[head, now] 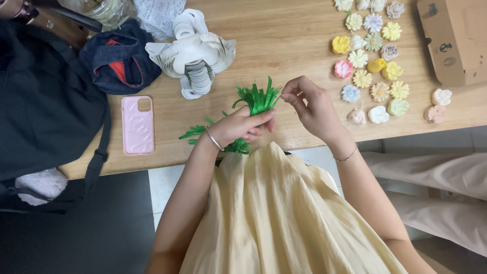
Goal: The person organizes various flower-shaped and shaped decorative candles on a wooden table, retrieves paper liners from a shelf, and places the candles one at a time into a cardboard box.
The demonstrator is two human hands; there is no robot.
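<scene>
1. At the near edge of the wooden table (pixel 284 35), a bunch of green strips (pixel 256 101) is held upright-leaning by the left hand (pixel 243 127), fingers closed round its lower part.
2. Loose ends are seen fanning up and to the right from that grip; more green strips (pixel 195 133) trail out low to the left, behind the wrist.
3. The right hand (pixel 309 104) is raised just right of the bunch, thumb and forefinger pinched together on what appears to be a single thin strand at the tips; the strand itself is too fine to be made out surely.
4. Long axis of the bunch: from lower left at the left hand's grip to upper right toward the pinch. The free tips lie nearer the right hand.
5. Well apart to the right, rows of small pastel flowers (pixel 368 61) are laid out; a cardboard box (pixel 454 40) sits beyond them.
6. To the left, a pink phone (pixel 137 125), a pile of white rings (pixel 195 56) and a dark denim bag (pixel 119 61) are noted.
</scene>
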